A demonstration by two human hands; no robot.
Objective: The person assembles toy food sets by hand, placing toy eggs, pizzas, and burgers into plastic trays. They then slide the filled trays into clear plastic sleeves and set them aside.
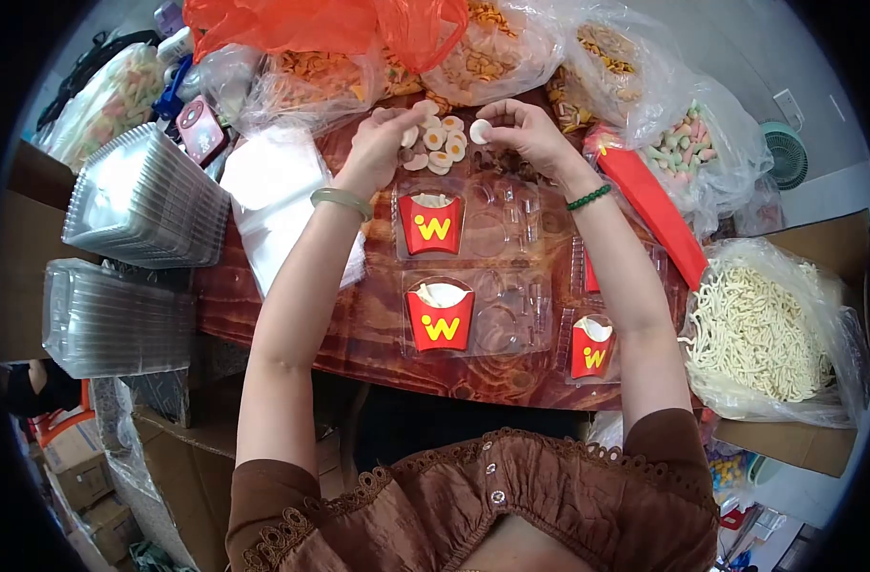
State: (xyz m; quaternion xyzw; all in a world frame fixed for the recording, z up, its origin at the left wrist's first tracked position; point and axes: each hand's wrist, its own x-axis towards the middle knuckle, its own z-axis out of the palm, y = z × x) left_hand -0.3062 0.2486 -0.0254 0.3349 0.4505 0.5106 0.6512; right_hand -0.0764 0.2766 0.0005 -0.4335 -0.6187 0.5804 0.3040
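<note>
At the back of the wooden table, my left hand point(385, 143) is closed around some pale round pieces, beside a pile of egg-shaped candies point(445, 143). My right hand point(526, 138) pinches a white round piece point(479, 132) just right of that pile. Below my hands lie clear plastic trays; one holds a red carton point(431, 225) with pale sticks inside, and a nearer one holds another red carton point(441, 318). A third red carton point(592, 349) stands in a tray under my right forearm.
Stacked clear containers point(144, 200) and white plastic sheets point(273, 191) are at the left. Bags of snacks line the back. On the right are a long red stack point(652, 214), a bag of marshmallows point(681, 148) and a box holding pale sticks point(764, 324).
</note>
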